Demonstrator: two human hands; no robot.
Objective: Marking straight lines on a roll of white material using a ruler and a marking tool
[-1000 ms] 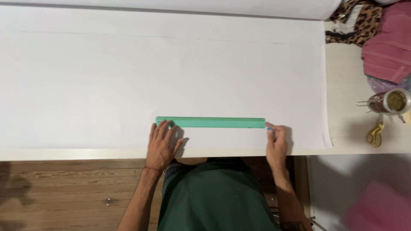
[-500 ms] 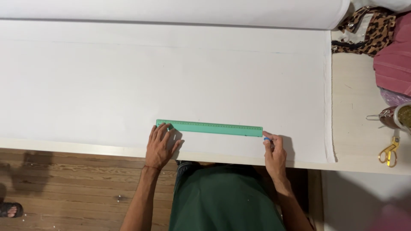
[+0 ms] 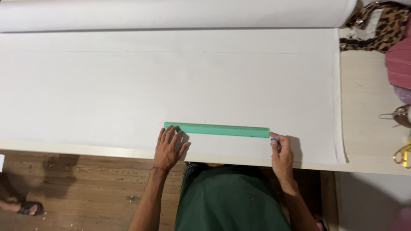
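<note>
A long green ruler lies flat on a wide sheet of white paper spread over the table. My left hand rests with its fingers spread, pressing down on the ruler's left end. My right hand is at the ruler's right end, pinching a small blue marking tool whose tip touches the paper by the ruler's edge. The paper unrolls from a white roll along the far side.
At the right, off the paper, lie leopard-print fabric, pink cloth, a metal-handled object and yellow-handled scissors. Wooden floor shows below the table edge, with another person's sandalled foot at lower left.
The view has shifted slightly, bringing the paper roll into sight. Both hands stay at the ruler's ends; the right hand stays at the ruler's right tip.
</note>
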